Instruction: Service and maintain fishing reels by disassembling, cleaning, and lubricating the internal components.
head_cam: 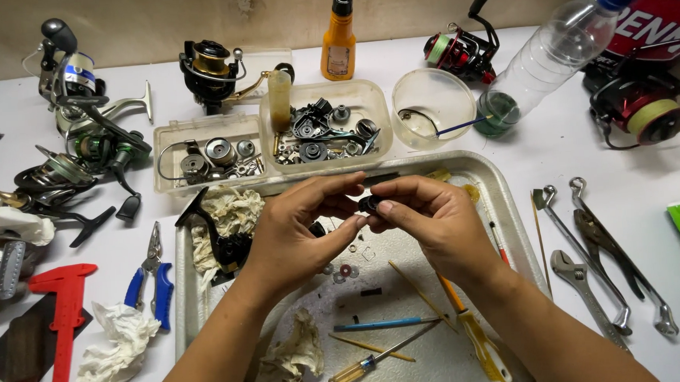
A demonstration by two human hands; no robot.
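- Head view looks straight down on a white worktable, where both hands meet over a metal tray [509, 206].
- The left hand [296, 231] and the right hand [433, 221] pinch a small dark round part [369, 205] between thumbs and fingertips; it is held in the air above the tray's middle, probably so that anything dropped lands in the tray.
- Both sets of fingers are curled in and closed on that part; what exactly it is stays too small to tell.
- Below the hands, tiny washers [346, 271] lie loose on the tray floor, kept together inside its raised rim.
- Screwdrivers, one with a yellow handle [480, 345], rest near the right forearm, within easy reach.
- A greasy rag [230, 211] and a dark reel body [228, 249] lie at the tray's left end, just beside the left hand.
- Two clear plastic boxes [326, 127] behind the tray hold gears and other small metal parts, sorted away from the work.
- An orange bottle [338, 42] and a clear bowl [432, 107] stand further back.
- Blue-handled pliers [151, 279] lie left of the tray; wrenches [588, 279] lie to its right.
- Several fishing reels [85, 141] crowd the table's left edge.
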